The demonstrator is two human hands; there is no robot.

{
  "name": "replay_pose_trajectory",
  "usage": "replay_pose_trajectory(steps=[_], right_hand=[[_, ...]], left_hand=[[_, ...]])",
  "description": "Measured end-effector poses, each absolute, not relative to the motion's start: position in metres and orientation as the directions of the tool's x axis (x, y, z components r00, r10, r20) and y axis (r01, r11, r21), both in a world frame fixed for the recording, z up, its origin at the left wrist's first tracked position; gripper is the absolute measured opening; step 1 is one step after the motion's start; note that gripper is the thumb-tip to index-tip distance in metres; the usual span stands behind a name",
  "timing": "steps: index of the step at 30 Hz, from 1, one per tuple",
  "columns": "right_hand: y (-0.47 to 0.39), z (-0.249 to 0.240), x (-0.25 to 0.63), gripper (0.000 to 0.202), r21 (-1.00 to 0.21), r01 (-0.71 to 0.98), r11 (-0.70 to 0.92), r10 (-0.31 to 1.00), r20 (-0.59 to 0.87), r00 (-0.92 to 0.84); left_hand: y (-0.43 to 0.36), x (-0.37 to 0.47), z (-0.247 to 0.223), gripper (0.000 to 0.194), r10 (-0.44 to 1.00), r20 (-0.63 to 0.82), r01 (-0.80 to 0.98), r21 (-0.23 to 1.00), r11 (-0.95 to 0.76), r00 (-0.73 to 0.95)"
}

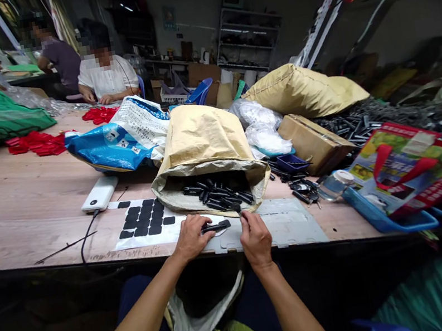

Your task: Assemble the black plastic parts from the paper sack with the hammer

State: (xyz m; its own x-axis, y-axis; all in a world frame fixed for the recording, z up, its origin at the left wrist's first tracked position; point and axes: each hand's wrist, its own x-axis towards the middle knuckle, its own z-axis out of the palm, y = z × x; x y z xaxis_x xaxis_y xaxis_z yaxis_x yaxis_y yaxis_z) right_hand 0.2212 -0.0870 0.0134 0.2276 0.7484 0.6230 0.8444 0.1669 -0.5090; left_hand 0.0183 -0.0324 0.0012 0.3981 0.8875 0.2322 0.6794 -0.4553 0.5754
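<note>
At the table's front edge my left hand [193,238] is closed on a slim black plastic piece [217,226], which points to the right. My right hand [255,237] is pinched just in front of the paper sack's mouth; a small dark tip shows at its fingertips, too little to name. The yellow paper sack [203,134] lies on its side, its mouth facing me, with many black plastic parts [219,193] inside. Left of my hands, a white sheet [132,241] carries rows of black rounded stickers [143,218]. Under my hands lies a grey board [290,222].
A white power bank [100,194] with a cable sits left. Behind are a blue-and-white bag [123,136] and red pieces [37,144]. Rightward stand a cardboard box [314,138], a jar [336,184] and a blue tray [391,221]. An open bag [213,322] hangs at my lap. Two people sit behind.
</note>
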Motion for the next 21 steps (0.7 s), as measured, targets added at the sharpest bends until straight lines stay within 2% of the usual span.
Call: replay_pose_trajectory(steps=[2,5,8,13,17,21], right_hand=[[-0.094,0.019,0.222,0.028,-0.580,0.791,0.193,0.781,0.579,0.234],[-0.104,0.023,0.219,0.027,-0.614,0.754,0.231,0.850,0.504,0.150],[-0.112,0.028,0.210,0.028,-0.601,0.759,0.250,0.878,0.470,0.084],[-0.115,0.035,0.195,0.030,-0.557,0.776,0.296,0.841,0.537,0.065],[-0.113,0.031,0.194,0.029,-0.508,0.827,0.241,0.874,0.483,0.042],[-0.109,0.032,0.193,0.028,-0.542,0.806,0.238,0.878,0.476,0.060]], left_hand=[[-0.031,0.017,0.000,0.023,0.889,0.229,0.670,0.591,-0.450,0.395],[-0.029,0.015,-0.001,0.020,0.895,0.209,0.669,0.603,-0.435,0.394],[-0.028,0.014,-0.002,0.021,0.902,0.191,0.678,0.604,-0.419,0.388],[-0.027,0.014,-0.004,0.023,0.906,0.170,0.679,0.613,-0.404,0.387],[-0.027,0.014,-0.003,0.021,0.909,0.170,0.665,0.632,-0.397,0.381],[-0.027,0.014,-0.002,0.020,0.908,0.172,0.656,0.642,-0.397,0.381]])
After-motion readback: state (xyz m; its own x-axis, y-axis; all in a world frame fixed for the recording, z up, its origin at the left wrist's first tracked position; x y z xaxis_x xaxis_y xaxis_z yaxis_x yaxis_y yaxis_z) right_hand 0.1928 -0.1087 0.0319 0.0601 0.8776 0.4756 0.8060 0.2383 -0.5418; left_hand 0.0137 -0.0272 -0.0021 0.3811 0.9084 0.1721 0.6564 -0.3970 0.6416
